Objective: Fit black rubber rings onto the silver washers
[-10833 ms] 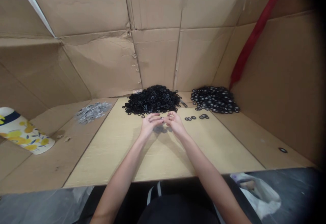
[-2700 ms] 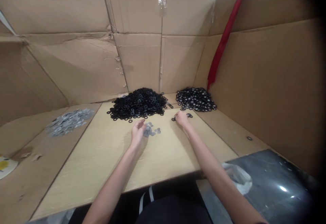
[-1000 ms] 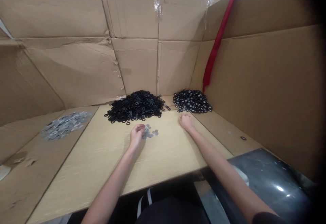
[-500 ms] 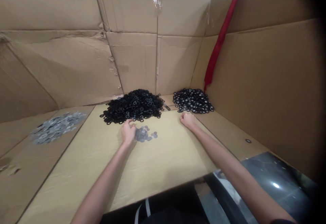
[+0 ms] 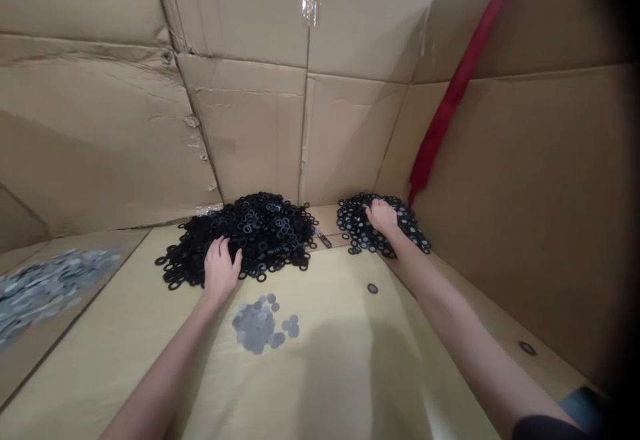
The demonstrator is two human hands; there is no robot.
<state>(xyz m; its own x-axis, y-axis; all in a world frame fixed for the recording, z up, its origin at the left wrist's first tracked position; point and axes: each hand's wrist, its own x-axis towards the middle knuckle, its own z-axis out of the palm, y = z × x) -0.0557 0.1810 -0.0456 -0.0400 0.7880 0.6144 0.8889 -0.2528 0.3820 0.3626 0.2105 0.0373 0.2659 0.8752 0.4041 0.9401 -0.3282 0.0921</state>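
Observation:
My left hand (image 5: 221, 269) reaches the front edge of a big heap of black rings (image 5: 260, 227), its fingers stretched out and apart. Over the smaller heap of black rings with pale centres (image 5: 357, 223) is my right hand (image 5: 383, 217), fingers curled closed; whatever they may hold is hidden. A small pile of grey translucent discs (image 5: 255, 327) lies on the yellow board, with a few discs loose at its right. One ring with a filled centre (image 5: 373, 289) rests alone in front of the right heap.
More grey discs (image 5: 55, 283) are spread at the far left. Between the heaps lies a small dark tool (image 5: 324, 239). Cardboard walls (image 5: 250, 113) rise at the back and right, with a red strip (image 5: 450, 100) hanging in the corner. Another ring (image 5: 527, 348) lies at right.
My left hand has left the small disc pile for the black rings, fingers opening. My right hand has moved onto the right heap. A single ring now shows in front of it. The view has shifted.

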